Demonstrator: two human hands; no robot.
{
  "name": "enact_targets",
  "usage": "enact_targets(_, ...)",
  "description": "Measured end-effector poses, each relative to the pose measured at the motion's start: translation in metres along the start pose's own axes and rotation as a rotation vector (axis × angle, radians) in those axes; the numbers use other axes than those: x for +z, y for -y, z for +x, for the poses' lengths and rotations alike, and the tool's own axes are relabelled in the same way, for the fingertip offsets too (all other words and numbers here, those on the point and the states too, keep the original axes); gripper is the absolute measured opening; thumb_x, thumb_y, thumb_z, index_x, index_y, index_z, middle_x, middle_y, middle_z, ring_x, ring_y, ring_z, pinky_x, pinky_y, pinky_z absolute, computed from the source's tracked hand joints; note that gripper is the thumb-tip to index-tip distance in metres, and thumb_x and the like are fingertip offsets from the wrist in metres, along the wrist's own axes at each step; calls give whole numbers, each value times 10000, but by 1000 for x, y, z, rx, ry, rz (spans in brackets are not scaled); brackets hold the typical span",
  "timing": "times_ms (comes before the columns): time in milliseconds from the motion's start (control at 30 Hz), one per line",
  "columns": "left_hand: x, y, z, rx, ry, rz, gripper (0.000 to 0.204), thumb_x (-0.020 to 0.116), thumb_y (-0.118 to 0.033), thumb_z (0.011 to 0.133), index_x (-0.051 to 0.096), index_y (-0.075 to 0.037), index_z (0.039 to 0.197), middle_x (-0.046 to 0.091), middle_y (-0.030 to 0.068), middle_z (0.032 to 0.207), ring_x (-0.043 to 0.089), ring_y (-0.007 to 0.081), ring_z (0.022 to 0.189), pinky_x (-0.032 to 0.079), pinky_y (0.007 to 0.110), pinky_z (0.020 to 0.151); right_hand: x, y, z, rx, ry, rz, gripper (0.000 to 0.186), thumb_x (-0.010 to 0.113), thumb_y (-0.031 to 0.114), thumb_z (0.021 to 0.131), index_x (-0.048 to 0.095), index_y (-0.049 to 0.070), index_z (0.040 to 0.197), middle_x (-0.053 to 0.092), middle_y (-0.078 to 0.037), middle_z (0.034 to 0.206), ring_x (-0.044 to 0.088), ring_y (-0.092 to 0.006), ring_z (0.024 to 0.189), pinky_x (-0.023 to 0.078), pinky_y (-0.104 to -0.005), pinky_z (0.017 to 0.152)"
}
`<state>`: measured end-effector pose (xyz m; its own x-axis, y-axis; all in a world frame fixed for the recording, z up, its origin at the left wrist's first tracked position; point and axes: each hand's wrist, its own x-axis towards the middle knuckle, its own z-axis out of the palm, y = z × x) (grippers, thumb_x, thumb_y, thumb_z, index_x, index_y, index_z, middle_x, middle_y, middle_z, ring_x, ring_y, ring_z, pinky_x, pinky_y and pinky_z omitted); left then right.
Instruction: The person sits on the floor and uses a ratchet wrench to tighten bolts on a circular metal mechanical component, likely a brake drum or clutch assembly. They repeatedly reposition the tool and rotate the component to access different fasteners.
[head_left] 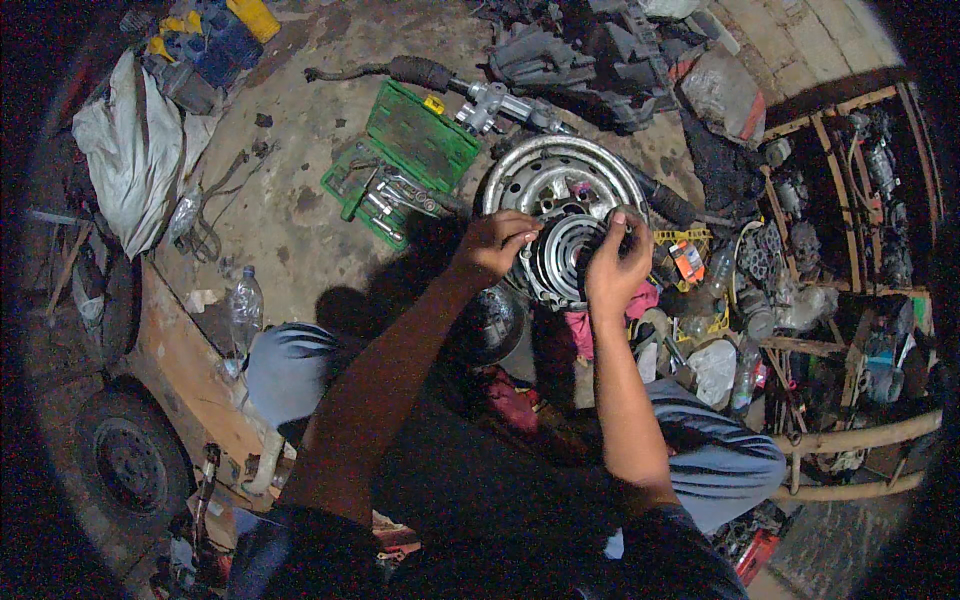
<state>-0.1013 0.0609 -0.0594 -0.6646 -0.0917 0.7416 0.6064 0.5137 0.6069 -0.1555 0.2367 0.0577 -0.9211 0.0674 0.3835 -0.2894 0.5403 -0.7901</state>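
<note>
A round metal drum with concentric rings (571, 254) rests in front of me, overlapping the near side of a steel wheel rim (508, 172). At the drum's upper left, my left hand (495, 247) is closed, thumb and fingertips pinched together by the edge. My right hand (618, 268) is over the drum's right side, its thumb and fingers also pinched near the rim. Whatever is between the fingertips of either hand is too small to make out. Pink cloth (581, 335) shows below the drum, and a dark rounded metal part (492, 325) is at its lower left.
An open green socket-set case (425, 135) lies on the floor beyond my left hand. Past the wheel rim is a steering rack (497, 105). Yellow baskets, an orange box (687, 261) and loose parts crowd the right side. A plastic bottle (245, 305) stands left of my knee.
</note>
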Motion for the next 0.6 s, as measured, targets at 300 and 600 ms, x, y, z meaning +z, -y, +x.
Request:
enact_targets(300,-14,-21,23,-401,204,-85,165,711,-58,869,678,26,1007,721,164,1005,716,307,932,560,363,837,-1,-8,1,-14,5,-70,365,617,246,991,646,-110,1065,653,-248,1044,618,-391,1008,458,-443,938)
enact_targets(600,-14,-18,23,-313,172,-106,153,721,-73,883,686,37,985,723,183,946,717,286,910,572,365,830,1,-3,1,18,-10,-7,377,574,268,1018,658,-94,1080,666,-238,1053,624,-393,1006,454,-446,946)
